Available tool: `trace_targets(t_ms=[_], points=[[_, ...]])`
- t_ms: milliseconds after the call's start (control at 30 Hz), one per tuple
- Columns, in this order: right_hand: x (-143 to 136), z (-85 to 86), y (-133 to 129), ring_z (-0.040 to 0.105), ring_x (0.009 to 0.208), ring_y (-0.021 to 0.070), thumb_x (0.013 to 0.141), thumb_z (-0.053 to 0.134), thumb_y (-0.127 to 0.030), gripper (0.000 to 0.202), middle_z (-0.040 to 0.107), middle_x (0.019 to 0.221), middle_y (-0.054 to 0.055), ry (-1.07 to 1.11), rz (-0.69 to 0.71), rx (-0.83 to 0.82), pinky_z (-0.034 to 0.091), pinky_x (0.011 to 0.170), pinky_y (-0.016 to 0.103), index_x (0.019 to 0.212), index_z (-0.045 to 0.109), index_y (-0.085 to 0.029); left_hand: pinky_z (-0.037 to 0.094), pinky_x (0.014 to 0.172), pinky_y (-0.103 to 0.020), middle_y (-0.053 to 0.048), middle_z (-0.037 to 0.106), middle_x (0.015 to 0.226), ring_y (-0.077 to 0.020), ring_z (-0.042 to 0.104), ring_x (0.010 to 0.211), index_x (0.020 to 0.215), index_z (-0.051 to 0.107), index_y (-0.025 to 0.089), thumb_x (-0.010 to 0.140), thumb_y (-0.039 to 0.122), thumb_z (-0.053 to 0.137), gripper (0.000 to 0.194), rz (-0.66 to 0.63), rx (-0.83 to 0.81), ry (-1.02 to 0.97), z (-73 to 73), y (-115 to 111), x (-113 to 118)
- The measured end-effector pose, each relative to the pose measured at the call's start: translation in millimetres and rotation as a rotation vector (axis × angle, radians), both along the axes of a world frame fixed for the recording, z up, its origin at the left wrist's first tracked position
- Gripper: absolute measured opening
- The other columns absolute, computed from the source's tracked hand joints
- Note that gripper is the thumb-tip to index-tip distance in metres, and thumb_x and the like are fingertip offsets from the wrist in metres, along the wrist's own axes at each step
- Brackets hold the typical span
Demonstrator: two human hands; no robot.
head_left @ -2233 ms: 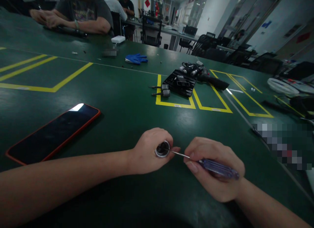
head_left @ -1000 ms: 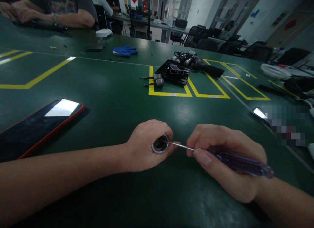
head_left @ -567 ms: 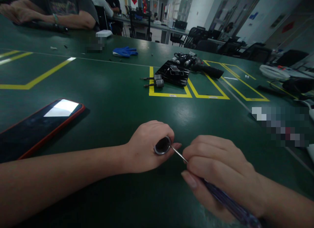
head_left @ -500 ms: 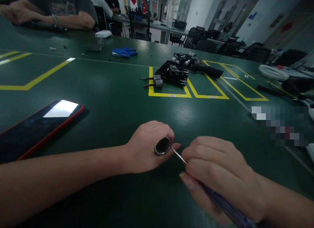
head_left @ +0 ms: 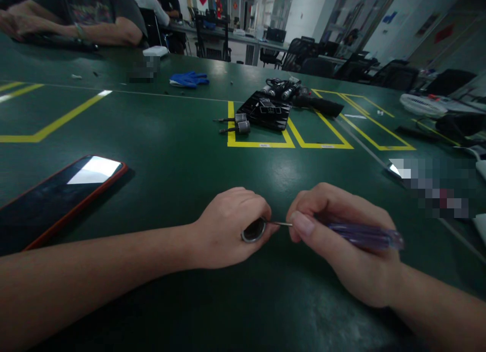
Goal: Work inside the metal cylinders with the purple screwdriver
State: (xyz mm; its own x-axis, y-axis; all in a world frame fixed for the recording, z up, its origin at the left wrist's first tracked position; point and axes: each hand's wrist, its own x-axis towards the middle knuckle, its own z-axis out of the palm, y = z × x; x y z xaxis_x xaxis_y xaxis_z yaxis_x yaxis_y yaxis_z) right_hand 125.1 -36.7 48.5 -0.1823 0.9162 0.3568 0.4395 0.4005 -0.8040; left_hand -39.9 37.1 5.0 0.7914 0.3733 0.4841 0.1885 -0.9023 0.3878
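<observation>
My left hand (head_left: 233, 228) is wrapped round a small round metal part (head_left: 253, 230); its silvery rim and dark hollow end face me, and the rest is hidden in the palm. In my right hand (head_left: 345, 251) lies a screwdriver (head_left: 360, 236) with a clear purplish handle, pinched near its thin metal shaft between thumb and fingers. The shaft points left and reaches the upper right rim of the metal part. Whether its tip touches the rim or sits behind it I cannot tell.
A phone (head_left: 64, 195) in a red case lies at the left on the green table (head_left: 170, 175). Ahead are two small cylindrical motor-like parts (head_left: 241, 124), a black bag (head_left: 266, 112), cables (head_left: 283, 88) and a blue glove (head_left: 190, 79). Across the table sits a person (head_left: 87, 18).
My right hand has turned and the screwdriver has swung from a steep slant to nearly level, its handle rising. My left hand and the metal part stay almost in place.
</observation>
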Motion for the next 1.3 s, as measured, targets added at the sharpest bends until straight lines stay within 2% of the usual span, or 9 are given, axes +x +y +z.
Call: trace_targets(t_ms=[167,300,467,633,700,800,967,1133,1300], points=[[2.3,-11.4,3.8,0.049,0.052,0.0094,0.082,0.053,-0.020,0.014,0.054,0.059,-0.002,0.235,0.001,-0.102,0.035,0.043,0.022,0.068,0.051,-0.018,0.037,0.057,-0.024,0.001,0.056,0.064,-0.0106,0.050,0.057,0.071,0.050,0.015,0.081,0.022,0.052,0.012,0.040,-0.004,0.013,-2.1,1.1,0.4],[2.7,-14.4,5.1,0.049,0.053,0.0100,0.083,0.052,-0.022,0.013,0.054,0.061,-0.001,0.290,-0.010,-0.112,0.035,0.043,0.023,0.071,0.051,-0.018,0.036,0.055,-0.023,0.001,0.056,0.064,-0.0102,0.050,0.056,0.072,0.050,0.015,0.081,0.023,0.051,0.012,0.062,-0.027,0.031,-2.8,3.1,0.4],[-0.3,-3.2,2.1,0.049,0.050,0.0097,0.078,0.051,-0.013,0.012,0.054,0.057,0.000,-0.038,-0.003,0.146,0.038,0.046,0.024,0.067,0.050,-0.018,0.035,0.054,-0.022,0.001,0.054,0.062,-0.0101,0.049,0.054,0.070,0.049,0.015,0.080,0.023,0.050,0.013,0.065,-0.027,-0.002,-2.4,3.3,0.4],[-2.4,1.6,0.9,0.051,0.053,0.0126,0.075,0.047,-0.009,0.012,0.056,0.059,0.002,-0.336,0.250,0.341,0.042,0.051,0.026,0.071,0.047,-0.021,0.036,0.055,-0.023,0.001,0.055,0.061,-0.0111,0.050,0.056,0.068,0.048,0.016,0.079,0.023,0.047,0.013,0.054,-0.037,0.015,-1.8,4.2,0.6],[-2.3,1.1,0.4,0.051,0.054,0.0128,0.076,0.047,-0.011,0.011,0.056,0.059,0.001,-0.339,0.234,0.324,0.042,0.051,0.027,0.072,0.046,-0.021,0.036,0.055,-0.024,0.001,0.055,0.062,-0.0112,0.050,0.056,0.069,0.048,0.016,0.078,0.024,0.047,0.012,0.045,-0.049,0.027,-1.9,4.7,1.1],[-1.3,0.2,0.0,0.048,0.049,0.0095,0.078,0.049,-0.013,0.013,0.054,0.057,-0.001,-0.276,0.106,0.196,0.039,0.046,0.024,0.069,0.045,-0.021,0.035,0.054,-0.024,0.001,0.054,0.061,-0.0111,0.050,0.055,0.070,0.049,0.016,0.076,0.024,0.048,0.010,0.036,-0.068,0.045,-1.7,4.4,1.6],[1.2,-6.9,3.1,0.051,0.052,0.0097,0.080,0.052,-0.019,0.014,0.053,0.058,-0.002,0.039,0.008,-0.001,0.039,0.045,0.023,0.067,0.047,-0.018,0.034,0.052,-0.022,0.002,0.052,0.060,-0.0100,0.047,0.053,0.069,0.049,0.015,0.077,0.020,0.050,0.009,0.068,-0.066,0.052,-0.2,2.9,1.8],[1.4,-12.7,6.8,0.051,0.054,0.0107,0.080,0.053,-0.019,0.013,0.054,0.060,-0.001,0.114,0.011,-0.027,0.039,0.046,0.025,0.068,0.049,-0.017,0.034,0.052,-0.022,0.002,0.052,0.059,-0.0097,0.048,0.052,0.068,0.049,0.015,0.077,0.019,0.052,0.010,0.083,-0.064,0.043,-0.2,2.5,2.4],[-1.6,-7.8,2.7,0.050,0.049,0.0088,0.078,0.053,-0.015,0.011,0.055,0.059,0.000,-0.042,-0.004,0.059,0.038,0.044,0.023,0.067,0.048,-0.017,0.034,0.052,-0.023,0.002,0.052,0.059,-0.0103,0.048,0.052,0.067,0.048,0.016,0.076,0.022,0.051,0.011,0.083,-0.065,0.009,-1.6,2.7,2.0]])
